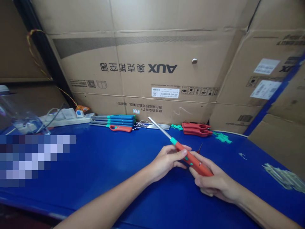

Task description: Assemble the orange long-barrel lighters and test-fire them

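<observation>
Both my hands hold one long lighter [188, 156] above the blue table [100, 165]. It has a red-orange handle, a teal collar and a thin silver tube that points up and to the left. My left hand [168, 160] pinches the handle near the teal collar with thumb and fingers. My right hand [214, 183] is wrapped round the rear end of the handle.
Finished lighters with blue and red handles [119, 122] lie in a stack at the table's back edge. Loose silver tubes [152, 126], red handle shells [196, 129] and teal parts [222, 137] lie beside them. Cardboard boxes [154, 63] wall the back. A power strip [69, 118] lies at back left.
</observation>
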{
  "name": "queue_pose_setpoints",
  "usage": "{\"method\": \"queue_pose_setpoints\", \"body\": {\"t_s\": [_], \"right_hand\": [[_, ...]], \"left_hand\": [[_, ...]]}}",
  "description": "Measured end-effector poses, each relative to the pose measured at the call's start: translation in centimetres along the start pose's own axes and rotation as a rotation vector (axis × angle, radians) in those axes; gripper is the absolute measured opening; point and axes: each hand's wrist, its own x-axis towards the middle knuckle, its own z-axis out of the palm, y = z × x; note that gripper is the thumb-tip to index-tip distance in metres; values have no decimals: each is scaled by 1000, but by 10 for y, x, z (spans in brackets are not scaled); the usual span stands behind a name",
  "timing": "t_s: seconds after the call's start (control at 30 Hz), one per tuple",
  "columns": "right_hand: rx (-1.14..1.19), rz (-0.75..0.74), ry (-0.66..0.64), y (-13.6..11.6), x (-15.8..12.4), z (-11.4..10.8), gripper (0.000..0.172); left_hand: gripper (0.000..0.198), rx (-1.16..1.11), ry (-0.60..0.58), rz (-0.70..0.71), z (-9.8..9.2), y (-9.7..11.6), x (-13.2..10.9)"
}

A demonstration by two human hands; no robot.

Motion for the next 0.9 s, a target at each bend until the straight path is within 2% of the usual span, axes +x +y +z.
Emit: {"method": "queue_pose_setpoints", "body": {"t_s": [0.37, 0.5, 0.57, 0.7, 0.77, 0.9], "right_hand": [[-19, -5, 16, 1, 1, 7, 93], [-150, -28, 31, 4, 2, 5, 84], [-343, -125, 103, 5, 3, 4, 72], [-714, -376, 457, 3, 6, -5, 54], [-811, -379, 574, 1, 8, -11, 54], [-928, -337, 604, -1, 10, -20, 57]], "left_hand": [[46, -1, -2, -9, -1, -3, 0], [49, -1, 0, -12, -1, -2, 0], [54, -15, 6, -6, 0, -3, 0], [70, -34, 47, -13, 0, -4, 2], [73, -15, 98, -33, -1, -4, 3], [71, 15, 162, -53, -1, -6, 4]]}}
